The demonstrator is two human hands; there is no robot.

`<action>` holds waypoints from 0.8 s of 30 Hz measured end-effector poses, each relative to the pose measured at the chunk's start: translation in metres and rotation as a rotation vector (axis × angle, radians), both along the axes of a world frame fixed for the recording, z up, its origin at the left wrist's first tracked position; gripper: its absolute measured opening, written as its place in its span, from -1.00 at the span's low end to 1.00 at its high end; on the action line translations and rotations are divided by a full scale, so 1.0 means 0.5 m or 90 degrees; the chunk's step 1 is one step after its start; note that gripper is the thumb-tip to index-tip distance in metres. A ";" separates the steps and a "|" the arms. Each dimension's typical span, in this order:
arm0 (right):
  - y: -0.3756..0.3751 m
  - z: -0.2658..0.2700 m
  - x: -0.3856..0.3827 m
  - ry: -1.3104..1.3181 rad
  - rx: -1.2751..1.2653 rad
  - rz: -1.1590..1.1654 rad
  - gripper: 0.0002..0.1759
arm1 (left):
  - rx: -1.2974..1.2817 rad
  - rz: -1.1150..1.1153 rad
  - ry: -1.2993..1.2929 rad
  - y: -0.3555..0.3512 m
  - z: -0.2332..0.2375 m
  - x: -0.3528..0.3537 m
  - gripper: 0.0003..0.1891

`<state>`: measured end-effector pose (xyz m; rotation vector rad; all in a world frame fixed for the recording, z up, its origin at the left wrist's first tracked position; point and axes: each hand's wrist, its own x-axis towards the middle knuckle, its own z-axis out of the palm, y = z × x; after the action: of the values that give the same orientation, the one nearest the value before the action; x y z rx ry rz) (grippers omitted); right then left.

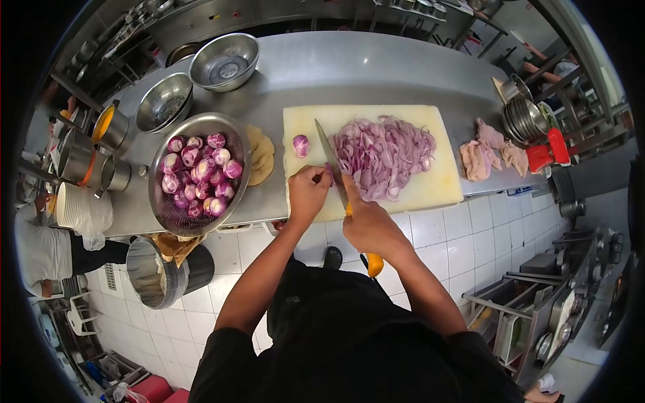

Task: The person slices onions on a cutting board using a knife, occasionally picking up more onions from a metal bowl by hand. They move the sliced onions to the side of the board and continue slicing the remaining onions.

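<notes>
My right hand (pixel 373 225) is closed around the yellow handle of a kitchen knife (pixel 324 143), its blade pointing away from me over the cutting board (pixel 430 191). Just left of the blade, my left hand (pixel 310 193) has its fingers curled on a piece of red onion (pixel 328 173), mostly hidden by the fingers. To the blade's right lies a heap of sliced red onion (pixel 383 154). One whole peeled onion (pixel 300 146) rests at the board's left side. A steel colander (pixel 233 134) left of the board holds several peeled red onions (pixel 199 171).
Two steel bowls (pixel 225 62) stand at the back left of the steel table (pixel 322 74). A tan cloth (pixel 260 156) lies beside the colander. Crumpled pinkish cloths (pixel 485 153) and a red object (pixel 547 153) are at right. Below the left edge stands a lined bin (pixel 158 275).
</notes>
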<state>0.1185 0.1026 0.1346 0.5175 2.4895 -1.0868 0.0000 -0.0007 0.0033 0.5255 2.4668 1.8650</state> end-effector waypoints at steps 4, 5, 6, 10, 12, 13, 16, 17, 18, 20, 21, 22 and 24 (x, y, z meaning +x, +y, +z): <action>-0.005 -0.014 0.006 0.026 0.040 0.010 -0.06 | 0.012 -0.002 -0.011 -0.001 0.003 0.003 -0.88; -0.006 -0.013 0.005 0.020 0.035 0.009 -0.05 | 0.017 -0.001 -0.016 -0.001 0.001 0.003 -0.89; -0.006 -0.011 0.004 0.015 0.032 0.007 -0.05 | 0.017 -0.001 -0.012 0.001 0.002 0.003 -0.89; -0.009 -0.012 0.000 0.010 0.043 0.007 -0.04 | 0.011 -0.002 -0.002 -0.001 0.004 0.003 -0.87; -0.012 -0.016 -0.004 0.016 0.047 0.004 -0.02 | 0.011 -0.003 -0.005 -0.001 0.001 0.003 -0.86; -0.013 -0.019 -0.006 0.019 0.050 0.003 -0.01 | 0.013 -0.004 -0.010 -0.001 -0.001 0.003 -0.86; -0.018 -0.039 -0.010 0.038 0.079 0.002 0.01 | 0.016 -0.006 -0.009 -0.001 -0.002 0.000 -0.86; -0.019 -0.041 -0.010 0.035 0.076 0.001 0.01 | 0.016 -0.007 -0.008 -0.002 -0.002 0.002 -0.87; -0.019 -0.041 -0.013 0.033 0.073 0.000 0.02 | 0.016 -0.007 -0.006 -0.001 -0.004 0.001 -0.87; -0.020 -0.045 -0.016 0.040 0.071 0.001 0.01 | 0.016 -0.006 -0.004 -0.001 -0.010 0.000 -0.87; -0.020 -0.050 -0.016 0.047 0.072 0.002 0.00 | 0.016 -0.004 0.000 -0.001 -0.010 -0.001 -0.87; -0.020 -0.056 -0.017 0.055 0.073 0.003 0.00 | 0.015 -0.003 0.005 0.000 -0.010 -0.002 -0.88; -0.020 -0.114 -0.038 0.098 0.074 -0.005 0.01 | 0.013 0.001 0.000 0.000 -0.010 0.003 -0.88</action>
<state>0.0993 0.0928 0.0778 0.4931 2.6999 -1.0247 0.0014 -0.0009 -0.0016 0.5234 2.4515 1.8917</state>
